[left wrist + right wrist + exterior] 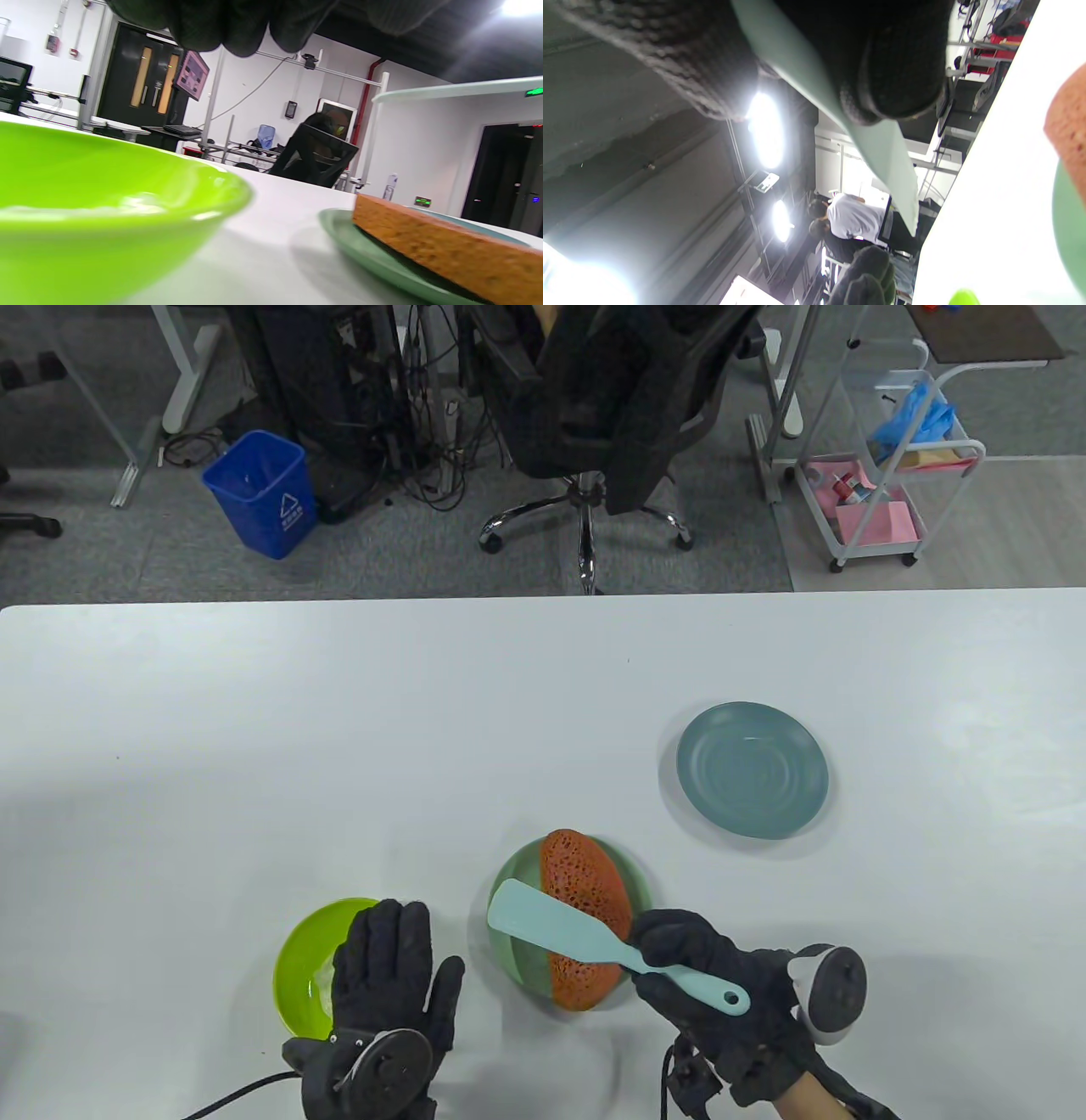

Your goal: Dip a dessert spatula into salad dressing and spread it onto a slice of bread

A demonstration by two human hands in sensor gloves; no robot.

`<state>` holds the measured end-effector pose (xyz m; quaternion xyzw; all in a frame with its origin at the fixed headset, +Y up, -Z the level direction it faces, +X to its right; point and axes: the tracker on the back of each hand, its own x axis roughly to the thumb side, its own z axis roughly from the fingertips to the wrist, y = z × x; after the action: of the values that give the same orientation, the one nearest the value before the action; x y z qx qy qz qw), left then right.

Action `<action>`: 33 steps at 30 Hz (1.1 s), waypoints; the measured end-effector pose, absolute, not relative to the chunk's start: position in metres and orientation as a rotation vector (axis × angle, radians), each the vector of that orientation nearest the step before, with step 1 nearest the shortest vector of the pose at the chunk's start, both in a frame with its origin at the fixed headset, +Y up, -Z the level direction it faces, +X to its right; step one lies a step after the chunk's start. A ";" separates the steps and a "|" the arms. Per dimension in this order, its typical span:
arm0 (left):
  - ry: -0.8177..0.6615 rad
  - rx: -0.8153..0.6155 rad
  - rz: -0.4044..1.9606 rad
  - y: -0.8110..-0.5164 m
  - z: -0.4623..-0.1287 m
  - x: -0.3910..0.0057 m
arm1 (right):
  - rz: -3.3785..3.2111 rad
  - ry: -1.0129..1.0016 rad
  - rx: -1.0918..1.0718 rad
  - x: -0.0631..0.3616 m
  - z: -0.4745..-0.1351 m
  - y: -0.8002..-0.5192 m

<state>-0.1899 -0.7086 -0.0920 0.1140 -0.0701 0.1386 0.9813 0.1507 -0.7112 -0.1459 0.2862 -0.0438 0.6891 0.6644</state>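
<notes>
White worktop [254, 729], seen from above. Right hand [721, 984] grips the spatula [585, 937] by its handle, fingers [670, 937] curled round the shaft just behind the blade; handle end with its hole sticks out past the hand toward the near edge. Blade is pale blue, flat and broad, lying across the bread [585, 929] and reaching out over the left part of the green plate [517, 963]. Cannot tell from above whether the blade touches the bread or hangs just over it; the left wrist view shows the blade edge well above the slice.

Bread: orange-brown, porous oval slice lying flat on the green plate, its near end overhanging the rim.

Left hand [386, 984] lies palm down, fingers straight and together, thumb spread to the right, holding nothing. Its fingers cover the right part of the lime bowl [305, 976]. Whitish dressing [322, 984] shows in the bowl beside the hand. Bowl sits just left of the green plate, apart from it.

Blue-grey plate [752, 770] stands further back and to the right, well apart from the rest.

Beyond the worktop: blue bin [259, 492], black chair [611, 407], white cart [891, 466].
</notes>
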 end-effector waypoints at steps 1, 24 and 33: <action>-0.126 0.233 0.278 -0.708 -0.091 -0.197 | 1.555 -0.086 0.652 0.145 -0.147 -0.711; 0.029 0.278 0.387 -0.721 -0.084 -0.267 | 1.715 0.224 0.775 -0.002 -0.153 -0.727; 0.033 0.267 0.429 -0.722 -0.085 -0.270 | 1.736 0.279 0.755 -0.015 -0.155 -0.730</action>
<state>-0.2698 -0.7224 -0.0849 0.1322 0.0162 0.2121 0.9681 -0.0150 -0.7305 -0.1553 0.3223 0.1193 0.7415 0.5762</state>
